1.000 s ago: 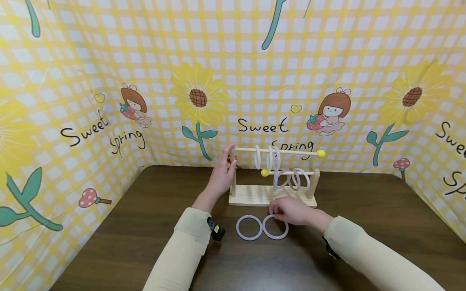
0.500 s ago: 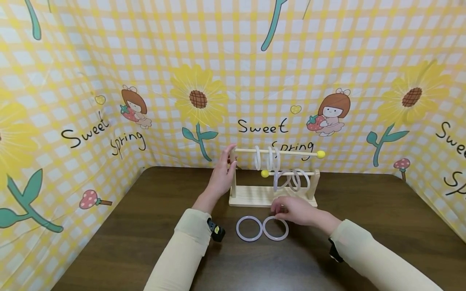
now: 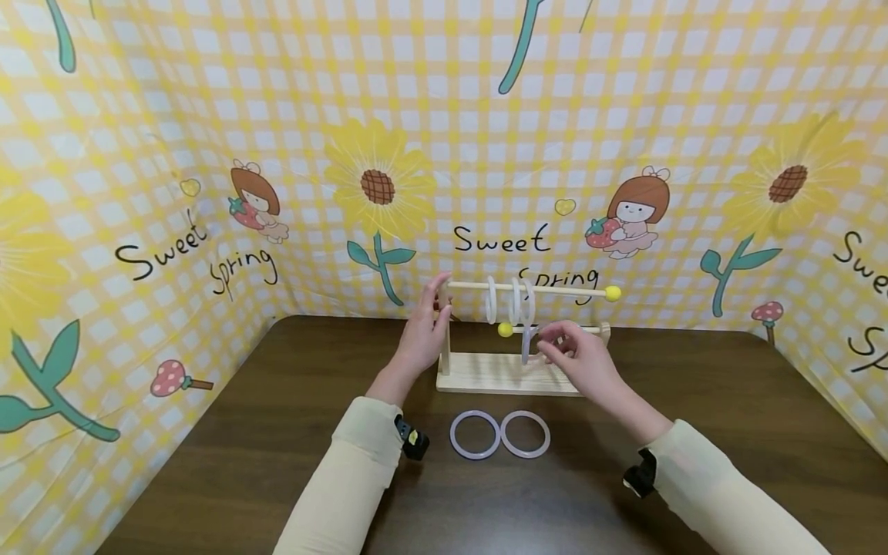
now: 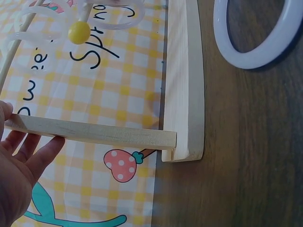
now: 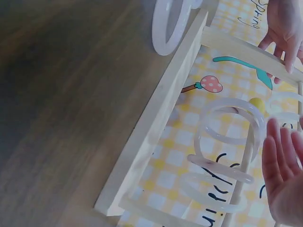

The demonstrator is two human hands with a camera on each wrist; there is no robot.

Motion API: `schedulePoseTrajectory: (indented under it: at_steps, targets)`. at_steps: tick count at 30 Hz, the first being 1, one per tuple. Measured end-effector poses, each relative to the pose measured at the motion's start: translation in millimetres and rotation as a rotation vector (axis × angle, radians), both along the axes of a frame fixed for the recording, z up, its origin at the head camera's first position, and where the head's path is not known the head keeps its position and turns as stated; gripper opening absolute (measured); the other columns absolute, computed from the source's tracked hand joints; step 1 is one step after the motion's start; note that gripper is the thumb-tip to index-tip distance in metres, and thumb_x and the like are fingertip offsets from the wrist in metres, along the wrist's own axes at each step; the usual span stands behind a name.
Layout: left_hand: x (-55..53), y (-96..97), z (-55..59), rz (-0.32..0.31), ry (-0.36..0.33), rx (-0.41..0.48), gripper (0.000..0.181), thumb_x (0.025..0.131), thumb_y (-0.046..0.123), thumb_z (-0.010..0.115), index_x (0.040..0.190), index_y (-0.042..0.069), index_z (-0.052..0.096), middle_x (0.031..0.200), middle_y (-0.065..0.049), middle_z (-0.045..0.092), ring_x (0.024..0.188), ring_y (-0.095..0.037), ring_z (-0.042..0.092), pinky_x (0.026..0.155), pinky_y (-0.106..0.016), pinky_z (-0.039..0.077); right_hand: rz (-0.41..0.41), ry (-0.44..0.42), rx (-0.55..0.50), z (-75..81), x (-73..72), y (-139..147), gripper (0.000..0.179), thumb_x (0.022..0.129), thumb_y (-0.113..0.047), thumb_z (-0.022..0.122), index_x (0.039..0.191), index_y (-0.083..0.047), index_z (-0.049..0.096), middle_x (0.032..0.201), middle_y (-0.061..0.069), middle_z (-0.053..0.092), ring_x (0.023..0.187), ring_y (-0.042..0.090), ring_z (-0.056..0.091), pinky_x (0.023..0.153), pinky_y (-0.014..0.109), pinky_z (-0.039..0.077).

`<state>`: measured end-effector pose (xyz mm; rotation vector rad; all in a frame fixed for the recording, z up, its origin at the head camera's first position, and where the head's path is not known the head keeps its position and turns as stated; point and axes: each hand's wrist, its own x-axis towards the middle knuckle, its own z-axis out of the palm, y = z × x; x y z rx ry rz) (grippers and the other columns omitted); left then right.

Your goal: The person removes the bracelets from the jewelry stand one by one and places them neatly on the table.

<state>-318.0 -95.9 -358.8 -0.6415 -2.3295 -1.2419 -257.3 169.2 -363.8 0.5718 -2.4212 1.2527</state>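
Observation:
A pale wooden bangle rack stands on the table, with two rods tipped by yellow balls. My left hand holds the top of its left post, thumb on one side and fingers on the other. By the lower rod is my right hand, fingers extended close to a hanging lavender bangle. In the right wrist view nothing sits between those fingers, and several pale bangles hang beside them. The hand hides part of the lower rod in the head view.
Three whitish bangles hang on the upper rod. In front of the rack a lavender bangle and a pale pinkish bangle lie side by side on the dark wood table. A checked cloth rises behind.
My right hand has risen from the far edge of the pinkish bangle on the table to the lower rod. The left hand keeps its place on the post.

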Motion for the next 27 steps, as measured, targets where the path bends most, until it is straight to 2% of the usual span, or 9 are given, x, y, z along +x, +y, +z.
schedulePoseTrajectory:
  at_steps: [5,10,13,15,18,22,25,27]
  targets:
    - [-0.4,-0.2,-0.9,0.002,0.0,-0.004,0.052,0.102,0.006,0.048,0.148,0.024,0.03,0.117,-0.019,0.057,0.101,-0.028,0.055,0.07,-0.043,0.05,-0.055,-0.008,-0.144,4.9,-6.8,-3.3,0.019,0.092,-0.008,0.067,0.108,0.0,0.062,0.1,0.015,0.066,0.074,0.021,0.068,0.056,0.023,0.047]
    - [-0.2,0.2,-0.5,0.002,0.001,-0.001,0.051,0.102,0.006,0.048,0.147,0.023,0.031,0.119,-0.019,0.057,0.102,-0.029,0.056,0.073,-0.044,0.051,-0.04,-0.057,-0.285,6.5,-14.1,-8.4,0.025,0.093,-0.01,0.067,0.113,0.003,0.059,0.105,0.021,0.065,0.074,0.007,0.064,0.054,0.021,0.047]
    - [-0.4,0.4,-0.3,0.005,-0.005,0.0,0.051,0.102,0.006,0.048,0.147,0.023,0.031,0.119,-0.018,0.056,0.102,-0.029,0.056,0.074,-0.044,0.051,-0.034,-0.079,-0.317,7.4,-16.9,-12.4,0.028,0.093,-0.011,0.066,0.115,0.005,0.058,0.109,0.022,0.063,0.077,0.004,0.063,0.056,0.022,0.048]
    - [-0.4,0.3,-0.4,0.008,-0.005,-0.002,0.051,0.102,0.006,0.048,0.147,0.023,0.031,0.119,-0.017,0.056,0.103,-0.029,0.056,0.074,-0.044,0.051,-0.036,-0.082,-0.321,9.1,-17.7,-16.1,0.028,0.093,-0.01,0.066,0.115,0.006,0.058,0.112,0.021,0.062,0.08,0.008,0.064,0.059,0.023,0.049]
    - [-0.3,0.2,-0.3,0.009,-0.002,-0.004,0.051,0.102,0.006,0.048,0.147,0.024,0.031,0.117,-0.017,0.057,0.103,-0.029,0.055,0.073,-0.043,0.05,-0.035,-0.074,-0.322,17.0,-13.6,-23.6,0.025,0.093,-0.006,0.065,0.113,0.008,0.058,0.11,0.023,0.061,0.084,0.024,0.067,0.063,0.024,0.051]
    - [-0.2,0.2,-0.1,0.003,0.0,-0.001,0.051,0.102,0.006,0.048,0.147,0.024,0.031,0.115,-0.016,0.057,0.101,-0.028,0.055,0.071,-0.042,0.05,-0.029,-0.048,-0.33,29.1,-3.3,-32.8,0.02,0.092,0.002,0.063,0.108,0.012,0.058,0.102,0.026,0.061,0.082,0.044,0.064,0.06,0.021,0.049]
    - [0.1,0.0,0.1,-0.001,-0.002,0.002,0.052,0.102,0.006,0.048,0.147,0.024,0.031,0.116,-0.014,0.057,0.1,-0.028,0.056,0.071,-0.041,0.05,-0.03,-0.037,-0.349,28.4,-3.7,-33.7,0.016,0.092,0.003,0.063,0.105,0.012,0.059,0.096,0.025,0.062,0.078,0.044,0.064,0.058,0.021,0.048]
    - [0.5,-0.2,0.2,0.001,-0.004,0.003,0.052,0.102,0.006,0.048,0.147,0.025,0.031,0.116,-0.014,0.057,0.101,-0.028,0.056,0.071,-0.042,0.05,-0.03,-0.035,-0.36,23.0,-9.1,-32.0,0.016,0.093,0.001,0.063,0.104,0.011,0.059,0.095,0.024,0.062,0.073,0.036,0.066,0.057,0.02,0.048]
